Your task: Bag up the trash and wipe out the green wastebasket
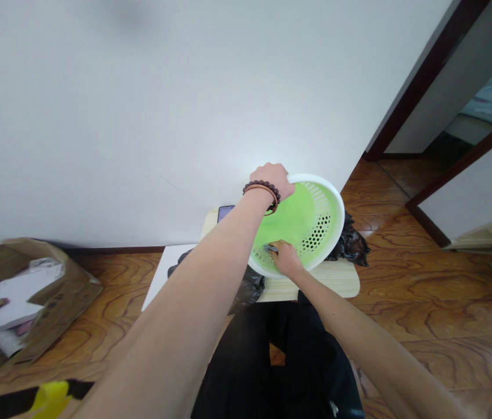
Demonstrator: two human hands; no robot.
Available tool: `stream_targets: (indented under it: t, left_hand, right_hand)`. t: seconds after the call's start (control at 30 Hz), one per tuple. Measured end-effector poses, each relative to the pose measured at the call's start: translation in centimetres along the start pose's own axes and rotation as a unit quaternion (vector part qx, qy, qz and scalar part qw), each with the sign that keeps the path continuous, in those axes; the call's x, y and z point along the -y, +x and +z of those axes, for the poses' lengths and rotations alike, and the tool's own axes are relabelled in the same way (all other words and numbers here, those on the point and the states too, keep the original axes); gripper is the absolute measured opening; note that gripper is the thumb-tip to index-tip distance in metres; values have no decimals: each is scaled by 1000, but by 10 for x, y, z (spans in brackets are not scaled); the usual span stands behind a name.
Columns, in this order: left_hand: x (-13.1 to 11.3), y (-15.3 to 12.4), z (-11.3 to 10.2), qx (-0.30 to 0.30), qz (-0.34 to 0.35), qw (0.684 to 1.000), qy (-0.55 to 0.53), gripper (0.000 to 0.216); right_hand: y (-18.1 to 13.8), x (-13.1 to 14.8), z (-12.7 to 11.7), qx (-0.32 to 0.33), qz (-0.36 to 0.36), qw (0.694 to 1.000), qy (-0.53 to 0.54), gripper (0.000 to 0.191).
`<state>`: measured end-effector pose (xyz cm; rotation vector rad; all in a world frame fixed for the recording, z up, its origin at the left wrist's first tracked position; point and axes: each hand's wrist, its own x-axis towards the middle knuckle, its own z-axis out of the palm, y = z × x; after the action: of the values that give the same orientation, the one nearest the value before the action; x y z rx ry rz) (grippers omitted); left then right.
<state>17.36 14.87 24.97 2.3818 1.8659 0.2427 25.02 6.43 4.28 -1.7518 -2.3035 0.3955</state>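
Note:
A round plastic colander (pixel 300 212), green inside with a white outer rim, is tilted over a small light wooden table. My left hand (pixel 271 177), with a beaded bracelet at the wrist, is closed on its far rim. Inside the near part of the colander is my right hand (pixel 287 259), its fingers closed round a small grey, metallic-looking object (pixel 271 248) whose kind I cannot make out. Crumpled black plastic bag (pixel 353 241) sticks out from under the colander on the right, and more black plastic (pixel 248 288) shows on the near left.
The wooden table (pixel 339 280) stands against a white wall (pixel 141 116). On it a dark-edged phone or tablet (pixel 224 213) is partly hidden by my left forearm. A cardboard box (pixel 67 291) with white items sits on the wooden floor at left. A doorway (pixel 429 134) opens at right.

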Motion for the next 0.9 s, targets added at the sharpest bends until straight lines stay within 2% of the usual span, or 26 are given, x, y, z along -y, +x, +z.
stream_targets:
  t: [0.17,0.3,0.37,0.47,0.57,0.63,0.73,0.83,0.9]
  left_hand:
    - [2,-1,-2,4,-4,1000,1,41]
    - [2,2,1,0,2,1000,2,39]
    - [0,4,3,-2,4,1000,3,39]
    - [-3,5,5,-11,7,1000,6,40]
    - [-5,5,5,-14,9,1000,7,42]
    - [-4,3,3,-12,12,1000,8,42]
    - [-2,1,1,-5,13,1000,8,41]
    - [-1,0,0,1,14,1000,5,40]
    - [-2,-1,0,1,16,1000,3,40]
  right_hand:
    - [1,-39,-31,24,-80,986,-144,28]
    - [2,-62,-43,-17,-37,978,-205,28]
    - [3,-56,-36,-21,11,982,-186,30]
    - [6,-24,-17,4,78,992,-94,30]
    - [9,10,-3,2,74,997,14,27]
    - [10,20,-2,-5,45,997,56,28]
    - [7,11,-8,5,-24,998,54,29]
    - [2,-13,-19,33,-75,996,-33,32]
    - [0,-28,-25,45,-70,991,-103,31]
